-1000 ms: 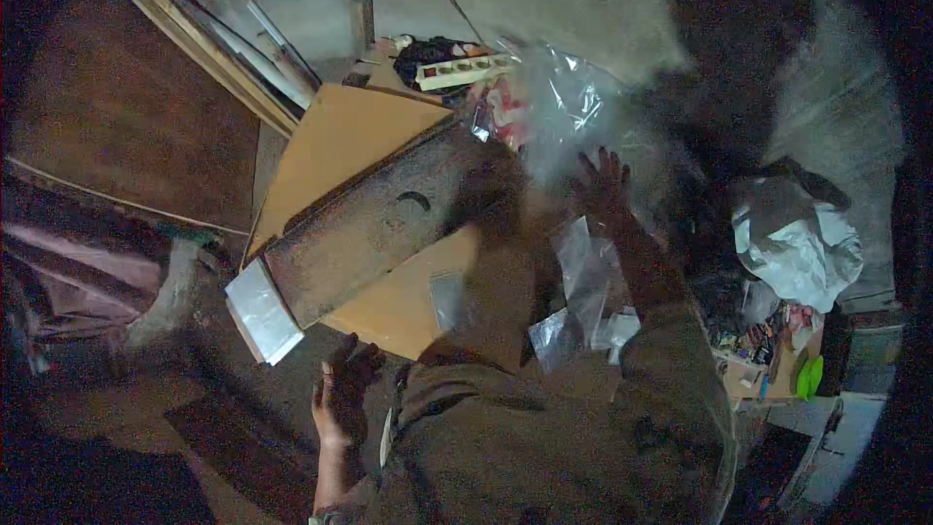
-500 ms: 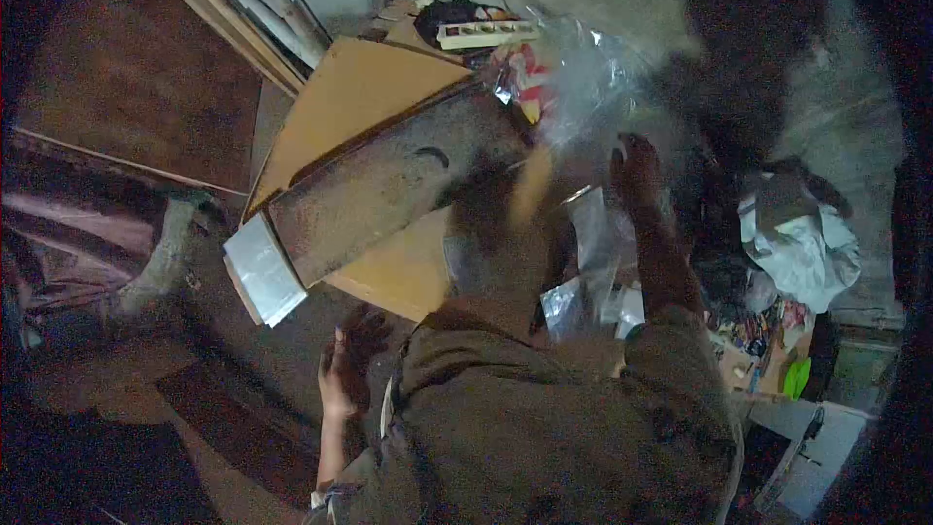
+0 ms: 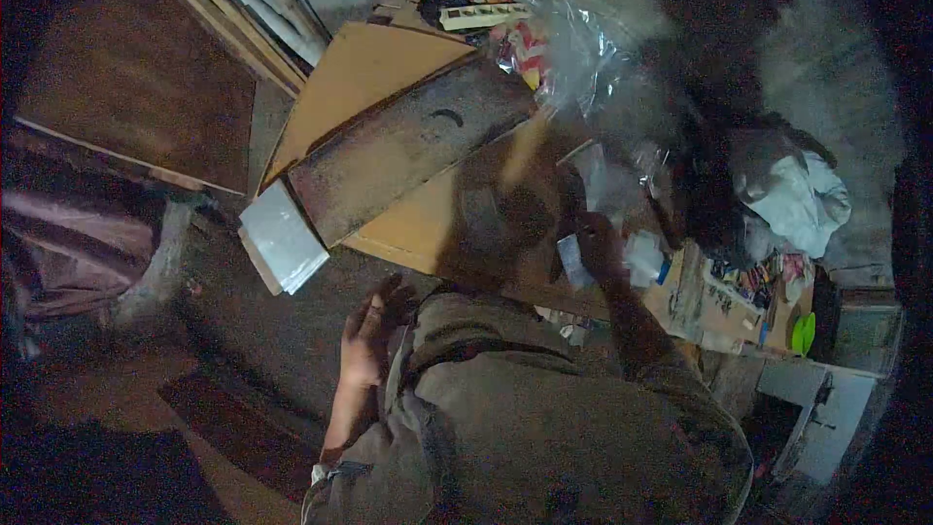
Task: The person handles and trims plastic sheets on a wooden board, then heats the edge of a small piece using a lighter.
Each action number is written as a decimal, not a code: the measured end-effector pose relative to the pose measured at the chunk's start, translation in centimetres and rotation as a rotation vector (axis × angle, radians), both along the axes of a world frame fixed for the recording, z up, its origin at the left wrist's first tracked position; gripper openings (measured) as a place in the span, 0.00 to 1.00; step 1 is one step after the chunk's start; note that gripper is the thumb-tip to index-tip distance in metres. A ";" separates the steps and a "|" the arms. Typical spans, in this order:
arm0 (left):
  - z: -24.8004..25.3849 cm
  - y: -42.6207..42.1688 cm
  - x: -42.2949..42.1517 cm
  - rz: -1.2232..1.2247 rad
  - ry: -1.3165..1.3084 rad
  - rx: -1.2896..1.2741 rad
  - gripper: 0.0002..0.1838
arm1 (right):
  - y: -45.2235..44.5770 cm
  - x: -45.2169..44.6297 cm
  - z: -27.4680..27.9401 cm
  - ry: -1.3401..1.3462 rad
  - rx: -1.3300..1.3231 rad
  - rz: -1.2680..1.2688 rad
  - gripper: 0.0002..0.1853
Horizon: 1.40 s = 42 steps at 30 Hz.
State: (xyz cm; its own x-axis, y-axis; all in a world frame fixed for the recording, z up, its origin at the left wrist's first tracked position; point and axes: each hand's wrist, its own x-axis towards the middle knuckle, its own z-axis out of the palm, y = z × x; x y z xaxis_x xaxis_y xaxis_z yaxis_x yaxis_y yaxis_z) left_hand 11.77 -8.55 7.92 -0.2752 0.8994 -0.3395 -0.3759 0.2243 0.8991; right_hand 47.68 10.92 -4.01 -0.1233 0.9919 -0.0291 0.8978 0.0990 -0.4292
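My left hand [image 3: 365,338] is raised at the lower middle, its fingers apart and nothing in it. Beyond it lies a cardboard sheet [image 3: 403,238], with a worn flat panel [image 3: 394,151] on top. A stack of white-faced sheets [image 3: 284,243] rests at the panel's near end. On the right, my right hand [image 3: 601,245] is in shadow, its fingers drawn together over the work surface. A shiny clear plastic packet [image 3: 573,261] lies right against it; whether the fingers grip it is hidden. More clear plastic [image 3: 604,180] is just beyond.
A cream power strip [image 3: 483,16] and a large clear plastic bag [image 3: 583,53] are at the far end. Small tools and bits [image 3: 743,287] lie to the right, near a bright green object [image 3: 803,333] and a white cloth-like bundle [image 3: 799,196]. A brown board [image 3: 136,78] stands left.
My right hand has come back toward me, from beyond the plastic to beside the packet, and its fingers have drawn in. My left hand has shifted slightly up and right. The view has shifted.
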 end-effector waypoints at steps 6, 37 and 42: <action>-0.7 -1.3 -0.9 -0.051 -0.264 -0.122 0.26 | -4.5 -2.7 -3.9 -0.256 0.096 0.327 0.16; -1.8 -1.9 1.5 -0.025 -0.208 -0.095 0.26 | -5.7 7.6 -3.4 -0.009 0.343 -0.399 0.17; 0.1 1.4 4.8 -0.103 -0.107 -0.152 0.28 | -7.4 15.6 -5.0 -0.421 0.245 -0.775 0.20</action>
